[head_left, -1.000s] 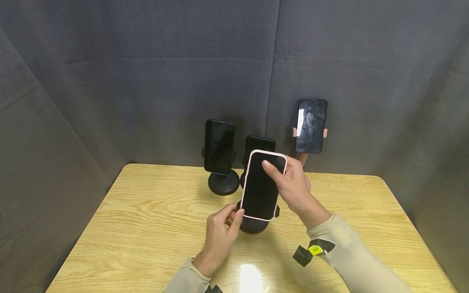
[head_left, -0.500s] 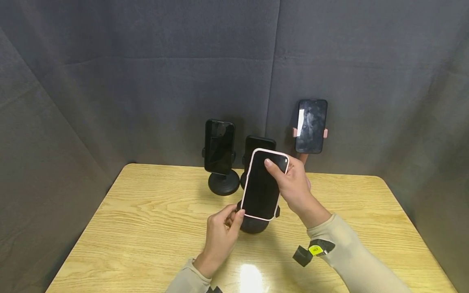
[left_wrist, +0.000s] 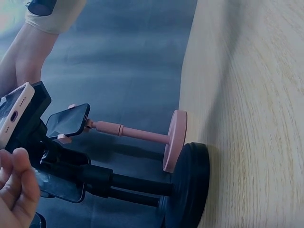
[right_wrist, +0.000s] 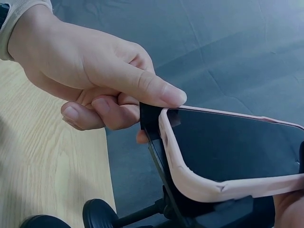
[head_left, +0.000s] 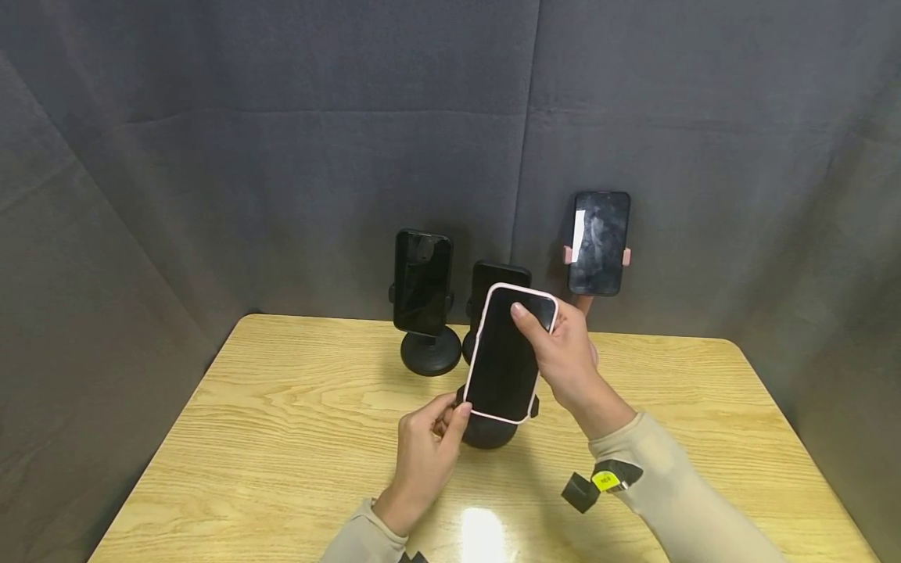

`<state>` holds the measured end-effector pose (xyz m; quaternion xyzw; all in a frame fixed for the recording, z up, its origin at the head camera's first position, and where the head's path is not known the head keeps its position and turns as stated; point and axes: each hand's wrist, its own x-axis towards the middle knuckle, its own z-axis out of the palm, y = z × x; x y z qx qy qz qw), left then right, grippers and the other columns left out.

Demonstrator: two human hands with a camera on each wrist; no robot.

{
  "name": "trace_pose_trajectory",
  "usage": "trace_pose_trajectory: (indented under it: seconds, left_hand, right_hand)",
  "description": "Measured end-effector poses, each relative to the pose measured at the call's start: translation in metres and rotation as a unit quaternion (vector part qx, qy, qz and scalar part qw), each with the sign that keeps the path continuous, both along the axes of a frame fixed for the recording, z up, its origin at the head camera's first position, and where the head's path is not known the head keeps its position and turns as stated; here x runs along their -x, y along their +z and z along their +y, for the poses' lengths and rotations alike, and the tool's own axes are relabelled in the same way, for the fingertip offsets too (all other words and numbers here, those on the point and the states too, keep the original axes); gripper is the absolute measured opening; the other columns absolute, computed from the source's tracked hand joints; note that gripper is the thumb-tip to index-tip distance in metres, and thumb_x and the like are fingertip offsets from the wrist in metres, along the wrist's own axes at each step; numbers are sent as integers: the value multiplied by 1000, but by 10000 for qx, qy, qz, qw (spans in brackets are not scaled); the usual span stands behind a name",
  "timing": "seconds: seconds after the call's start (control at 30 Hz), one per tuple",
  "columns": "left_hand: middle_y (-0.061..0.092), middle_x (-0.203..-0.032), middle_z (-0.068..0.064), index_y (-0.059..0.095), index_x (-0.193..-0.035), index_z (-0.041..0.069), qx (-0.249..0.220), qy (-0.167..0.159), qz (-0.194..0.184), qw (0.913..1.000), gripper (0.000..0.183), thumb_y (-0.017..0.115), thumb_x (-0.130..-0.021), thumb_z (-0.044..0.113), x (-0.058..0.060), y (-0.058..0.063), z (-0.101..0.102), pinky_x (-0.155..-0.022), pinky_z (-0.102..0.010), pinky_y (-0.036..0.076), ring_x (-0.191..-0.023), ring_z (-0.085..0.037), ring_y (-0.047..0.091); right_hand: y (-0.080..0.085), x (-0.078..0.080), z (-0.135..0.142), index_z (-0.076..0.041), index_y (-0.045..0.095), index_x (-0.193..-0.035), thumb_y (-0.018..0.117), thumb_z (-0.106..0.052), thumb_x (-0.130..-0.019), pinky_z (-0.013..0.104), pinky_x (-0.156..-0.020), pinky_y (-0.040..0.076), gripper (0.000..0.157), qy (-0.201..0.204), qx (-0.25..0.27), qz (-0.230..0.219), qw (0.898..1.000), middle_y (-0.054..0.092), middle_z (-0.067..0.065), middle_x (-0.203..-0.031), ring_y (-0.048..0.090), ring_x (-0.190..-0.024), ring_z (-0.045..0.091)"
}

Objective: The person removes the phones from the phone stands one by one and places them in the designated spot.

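Note:
In the head view my right hand [head_left: 570, 356] holds a smartphone [head_left: 503, 360] in a pale pink case near its upper right edge, thumb across the black screen and fingers behind it. The phone's lower end sits at a black phone holder [head_left: 489, 432] with a round base and side clamps. My left hand [head_left: 425, 450] pinches the holder's left clamp [right_wrist: 150, 114] at the phone's lower left corner. In the right wrist view its thumb lies along the clamp and the case edge, other fingers curled. The phone leans with its top to the right.
Behind stand two more black holders with phones, one at left [head_left: 422, 281] and one partly hidden phone [head_left: 500, 277] in the middle. A pink stand [left_wrist: 175, 141] bears another phone [head_left: 598, 242] at back right. All stand on a wooden table [head_left: 296, 438] before a grey curtain [head_left: 317, 172].
The pink-cased phone's top has tilted slightly right and up, with my right thumb moving along. My left hand has stayed at the lower left corner.

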<state>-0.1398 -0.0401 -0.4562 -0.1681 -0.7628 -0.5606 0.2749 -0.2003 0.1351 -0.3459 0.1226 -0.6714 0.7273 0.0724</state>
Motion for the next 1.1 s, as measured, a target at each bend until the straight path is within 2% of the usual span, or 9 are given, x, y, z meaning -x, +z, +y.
trace_pose_trajectory:
  seconds: [0.3, 0.6, 0.9, 1.1]
  left_hand:
    - [56, -56, 0, 75, -100, -2, -50, 20, -26, 10000, 13, 69, -96, 9, -1, 0, 2, -44, -12, 39, -52, 6, 41]
    - [56, -55, 0, 75, -100, -2, -105, 27, -104, 9999, 15, 69, -96, 11, -1, 1, 3, -42, -12, 37, -50, 7, 39]
    - [56, -55, 0, 75, -101, -4, -102, 108, -86, 9999, 17, 70, -95, 11, -2, 2, 4, -43, -12, 38, -51, 7, 40]
    - [57, -55, -1, 75, -101, -5, -159, 105, -121, 9997, 19, 70, -95, 12, -2, 2, 7, -43, -12, 39, -51, 7, 40]
  right_hand:
    - [0, 2, 1, -8, 62, -107, 57, -10, -102, 27, -66, 63, 7, -44, 55, -446, 9990, 75, -12, -82, 74, -73, 6]
    - [0, 3, 0, 1, 57, -113, 57, -10, -102, 23, -66, 61, 15, -105, 192, -666, 9975, 72, -9, -83, 71, -72, 5]
    - [0, 4, 1, -8, 59, -108, 55, -14, -104, 27, -62, 62, 8, 5, 382, -762, 9964, 74, -8, -81, 73, -69, 7]
    - [-1, 4, 3, -9, 59, -107, 56, -14, -103, 27, -64, 62, 7, -110, 486, -846, 9952, 74, -9, -81, 73, -70, 8]
